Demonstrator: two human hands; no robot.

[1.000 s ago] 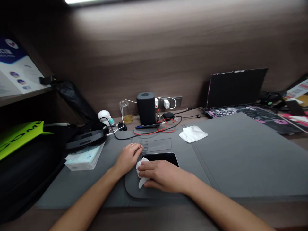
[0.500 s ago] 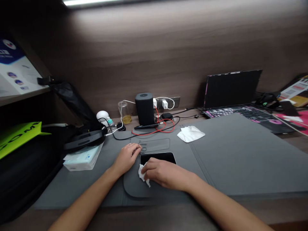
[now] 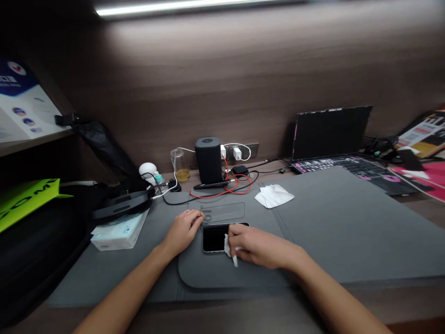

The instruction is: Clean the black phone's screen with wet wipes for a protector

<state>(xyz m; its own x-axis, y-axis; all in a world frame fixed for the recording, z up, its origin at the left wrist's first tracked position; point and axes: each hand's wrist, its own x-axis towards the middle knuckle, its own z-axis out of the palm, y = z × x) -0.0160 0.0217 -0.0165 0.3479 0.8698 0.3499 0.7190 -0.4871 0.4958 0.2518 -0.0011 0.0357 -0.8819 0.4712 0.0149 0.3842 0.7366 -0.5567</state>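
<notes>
Right hand (image 3: 248, 244) pinches tissue (image 3: 227, 247) over phone (image 3: 213, 238), apparently wiping; further strokes would need light pressure; left hand (image 3: 181, 230) curled, hold unclear

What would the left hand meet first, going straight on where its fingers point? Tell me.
The left hand would likely meet the clear rectangular sheet lying flat by its fingertips. Whether they already touch its near end, I cannot tell.
</notes>
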